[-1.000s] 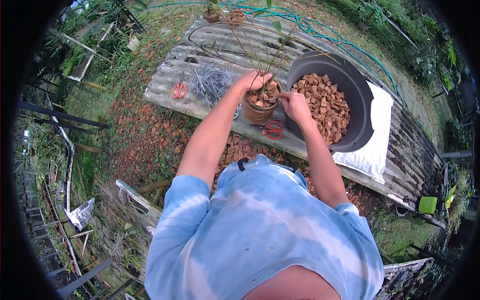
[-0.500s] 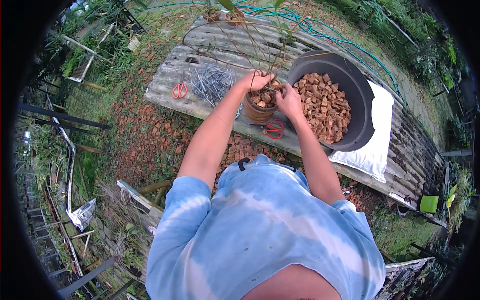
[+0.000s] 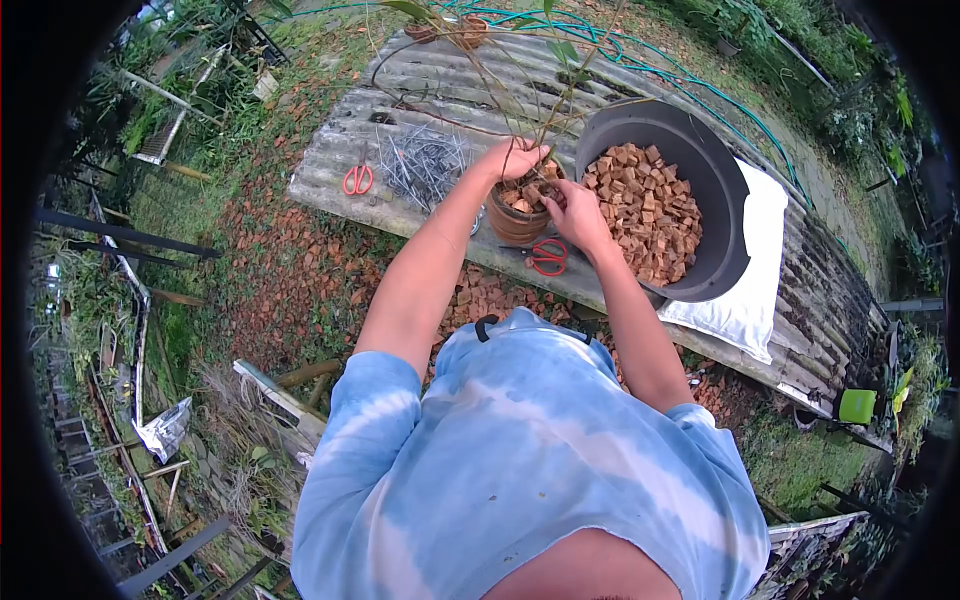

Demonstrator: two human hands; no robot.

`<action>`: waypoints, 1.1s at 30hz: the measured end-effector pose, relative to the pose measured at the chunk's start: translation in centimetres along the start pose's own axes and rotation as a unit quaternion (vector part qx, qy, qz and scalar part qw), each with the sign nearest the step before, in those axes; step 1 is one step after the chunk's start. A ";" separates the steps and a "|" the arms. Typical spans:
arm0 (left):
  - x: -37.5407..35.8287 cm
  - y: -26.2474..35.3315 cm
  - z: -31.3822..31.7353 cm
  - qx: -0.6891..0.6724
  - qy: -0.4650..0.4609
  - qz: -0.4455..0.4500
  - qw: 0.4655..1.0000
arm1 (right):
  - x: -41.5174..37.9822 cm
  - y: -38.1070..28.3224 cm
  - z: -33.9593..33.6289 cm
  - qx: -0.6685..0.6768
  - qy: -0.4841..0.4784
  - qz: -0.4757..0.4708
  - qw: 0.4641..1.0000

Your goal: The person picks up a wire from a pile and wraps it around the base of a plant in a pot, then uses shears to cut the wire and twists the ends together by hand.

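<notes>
A round terracotta pot (image 3: 517,228) stands near the front edge of the corrugated sheet, with brown husk chunks (image 3: 522,192) inside. Thin plant stems (image 3: 535,110) rise out of it. My left hand (image 3: 510,160) is closed around the stems at their base, above the pot's left side. At the pot's right rim, my right hand (image 3: 577,212) has its thumb and fingers pinched together over the chunks; what sits between the fingertips is hard to make out. Red-handled scissors (image 3: 547,258) lie just in front of the pot.
A big dark tub (image 3: 720,200) of husk chunks stands right of the pot, partly on a white sack (image 3: 765,260). Left are a heap of metal wires (image 3: 425,165) and another pair of red-handled scissors (image 3: 358,180). Small pots (image 3: 470,32) and a green hose (image 3: 690,75) lie beyond.
My right hand has shifted slightly left and down, from beside the stems to the pot's right rim. The stems lean a little more to the left; my left hand stays at their base.
</notes>
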State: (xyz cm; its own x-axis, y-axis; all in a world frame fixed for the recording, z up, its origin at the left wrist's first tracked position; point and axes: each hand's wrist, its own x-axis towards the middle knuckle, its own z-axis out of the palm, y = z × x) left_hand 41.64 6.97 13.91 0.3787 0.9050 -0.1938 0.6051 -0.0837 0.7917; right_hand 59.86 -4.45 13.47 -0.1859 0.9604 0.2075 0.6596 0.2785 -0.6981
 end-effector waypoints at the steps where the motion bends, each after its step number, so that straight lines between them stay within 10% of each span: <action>1: -0.7 1.0 -0.4 0.005 0.002 -0.013 1.000 | 0.0 0.0 -0.1 0.031 -0.013 0.019 0.999; 33: 1.1 -2.1 0.3 -0.014 0.000 0.015 1.000 | -3.5 0.3 -0.1 0.132 -0.031 0.167 0.977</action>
State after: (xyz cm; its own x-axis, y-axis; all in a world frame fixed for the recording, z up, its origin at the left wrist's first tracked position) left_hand 40.95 8.04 11.84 0.3968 0.9020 -0.1702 0.5742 -0.0993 0.8127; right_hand 60.81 -7.73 12.63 -0.0410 0.9944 -0.0976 0.4815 -0.0660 -0.8739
